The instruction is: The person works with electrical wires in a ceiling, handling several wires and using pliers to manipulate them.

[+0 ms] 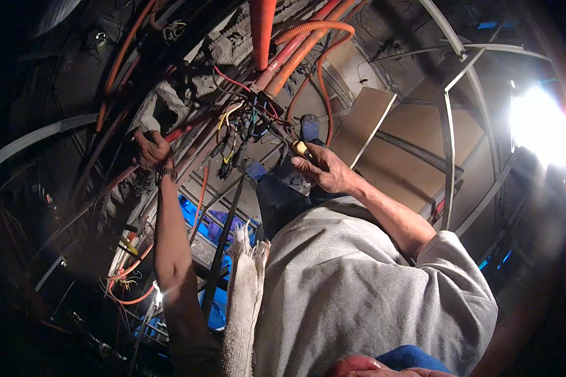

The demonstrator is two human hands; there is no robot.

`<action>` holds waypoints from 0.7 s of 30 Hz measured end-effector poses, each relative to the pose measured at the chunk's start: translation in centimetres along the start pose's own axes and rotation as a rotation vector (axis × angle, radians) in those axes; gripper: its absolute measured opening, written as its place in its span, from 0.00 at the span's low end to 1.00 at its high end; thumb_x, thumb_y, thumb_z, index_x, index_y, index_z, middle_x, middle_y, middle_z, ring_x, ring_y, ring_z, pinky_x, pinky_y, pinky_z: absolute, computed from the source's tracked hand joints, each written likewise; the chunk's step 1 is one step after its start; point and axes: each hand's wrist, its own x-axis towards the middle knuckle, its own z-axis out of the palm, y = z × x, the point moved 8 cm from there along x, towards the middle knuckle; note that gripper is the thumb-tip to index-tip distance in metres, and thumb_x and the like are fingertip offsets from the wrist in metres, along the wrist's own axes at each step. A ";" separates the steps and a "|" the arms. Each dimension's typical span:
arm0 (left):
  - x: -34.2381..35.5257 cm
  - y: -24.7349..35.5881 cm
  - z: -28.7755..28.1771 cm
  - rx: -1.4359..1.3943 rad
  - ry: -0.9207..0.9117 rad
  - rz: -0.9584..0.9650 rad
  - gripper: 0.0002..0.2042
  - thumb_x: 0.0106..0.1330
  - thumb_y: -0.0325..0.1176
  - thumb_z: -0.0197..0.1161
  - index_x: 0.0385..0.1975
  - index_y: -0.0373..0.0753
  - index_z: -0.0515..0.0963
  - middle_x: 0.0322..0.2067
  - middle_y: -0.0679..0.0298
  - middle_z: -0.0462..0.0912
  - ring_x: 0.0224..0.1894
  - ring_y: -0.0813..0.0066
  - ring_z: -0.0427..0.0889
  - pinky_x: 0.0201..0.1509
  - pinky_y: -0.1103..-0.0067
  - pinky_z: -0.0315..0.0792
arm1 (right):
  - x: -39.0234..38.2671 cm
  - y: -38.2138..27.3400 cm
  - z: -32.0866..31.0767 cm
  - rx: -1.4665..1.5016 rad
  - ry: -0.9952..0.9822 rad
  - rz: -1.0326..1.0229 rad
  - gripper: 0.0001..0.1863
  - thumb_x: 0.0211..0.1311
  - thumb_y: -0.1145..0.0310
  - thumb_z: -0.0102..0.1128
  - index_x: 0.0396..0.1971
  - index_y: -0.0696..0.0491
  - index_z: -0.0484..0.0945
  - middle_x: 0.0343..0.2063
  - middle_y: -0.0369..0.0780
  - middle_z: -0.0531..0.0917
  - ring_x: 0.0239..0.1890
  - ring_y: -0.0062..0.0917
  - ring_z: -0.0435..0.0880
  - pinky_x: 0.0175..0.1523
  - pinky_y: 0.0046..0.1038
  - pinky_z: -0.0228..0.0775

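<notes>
My right hand (327, 169) is closed round a tool with a yellow handle (301, 149). The tool's dark front part reaches up and left toward a bundle of loose wires (239, 135). These wires are black, yellow, red, blue and green, several with dark wrapped ends, and spill from a dark junction box (264, 103) on orange conduits. My left hand (152, 151) rests with curled fingers by a rough concrete edge and a reddish pipe (188, 127); what it grips is hidden. A dark band circles my left wrist.
An orange corrugated conduit (314, 26) loops right of a thick red-orange pipe (261, 31). Metal framing strips (448, 138) and brown panels (396, 163) are at the right, near a glaring lamp (543, 125). My shoes and blue material show below. A frayed whitish cloth (245, 301) hangs beside me.
</notes>
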 end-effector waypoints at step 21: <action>-1.5 0.5 -4.0 -0.009 0.237 0.073 0.26 0.67 0.51 0.53 0.60 0.44 0.70 0.58 0.56 0.78 0.56 0.53 0.78 0.59 0.49 0.62 | 1.2 0.5 0.4 -0.030 -0.066 0.054 0.23 0.71 0.51 0.59 0.46 0.59 0.72 0.28 0.33 0.71 0.31 0.18 0.65 0.37 0.27 0.63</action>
